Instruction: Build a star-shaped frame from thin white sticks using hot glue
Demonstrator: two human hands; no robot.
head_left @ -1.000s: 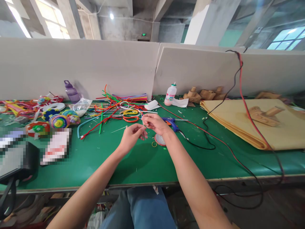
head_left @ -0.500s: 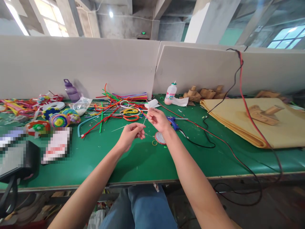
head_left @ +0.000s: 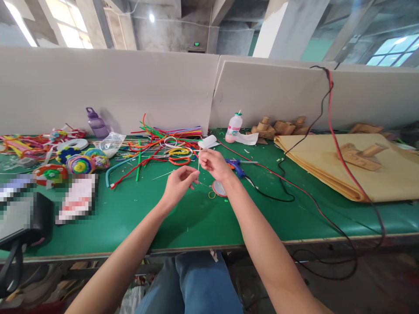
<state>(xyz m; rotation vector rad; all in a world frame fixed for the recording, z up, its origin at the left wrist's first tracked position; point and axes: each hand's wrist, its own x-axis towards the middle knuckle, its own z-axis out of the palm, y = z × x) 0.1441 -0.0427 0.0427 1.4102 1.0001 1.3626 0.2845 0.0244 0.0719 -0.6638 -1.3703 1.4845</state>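
Note:
A thin white strand [head_left: 199, 164] runs upright between my two hands over the green table. My left hand [head_left: 180, 183] pinches its lower end between thumb and forefinger. Slightly higher and to the right, my right hand [head_left: 212, 165] has its fingers closed on the upper end. Just below my right hand lies a round, red-rimmed clear disc [head_left: 219, 188], with a small yellow ring [head_left: 212, 195] at its left. A blue glue gun [head_left: 236, 167] rests to the right of my right wrist. Orange-handled scissors [head_left: 179, 161] and colourful stems [head_left: 140, 159] lie behind my left hand.
Yarn pieces [head_left: 80, 164], a purple bottle [head_left: 97, 124] and a black device [head_left: 28, 220] are at the left. Behind stands a pink-and-white bottle [head_left: 234, 127]. Folded tan sheets [head_left: 327, 170] lie at the right, and red and black cables [head_left: 334, 126] cross there.
The strand between my hands has turned from slanted to nearly upright. My left hand's lower fingers have shifted, and my right hand has moved slightly left.

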